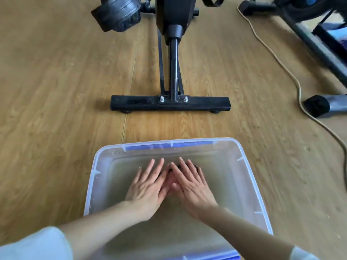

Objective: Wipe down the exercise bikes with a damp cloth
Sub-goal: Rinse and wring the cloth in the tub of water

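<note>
Head view: the cloth (174,168) lies under murky water (223,177) in a clear plastic tub (250,177). Only a dark, netted patch of it shows, past the fingertips; the rest is covered by the hands. Both hands are spread flat with straight fingers, side by side and angled toward each other so the thumbs meet. The left hand (149,186) and right hand (194,186) press down on the cloth without curling round it. Pale sleeves (37,244) are pushed up the forearms.

The tub sits on a light wood-grain floor (56,91), with blue clips at its near and far rims. Just beyond it stands a black exercise bike (173,53), its cross-bar foot (206,105) bolted to the post and facing the tub, a pedal (118,14) at upper left. A second bike (319,44), grey and black, stands at the right, and a beige cable (277,59) snakes along the floor beside it
</note>
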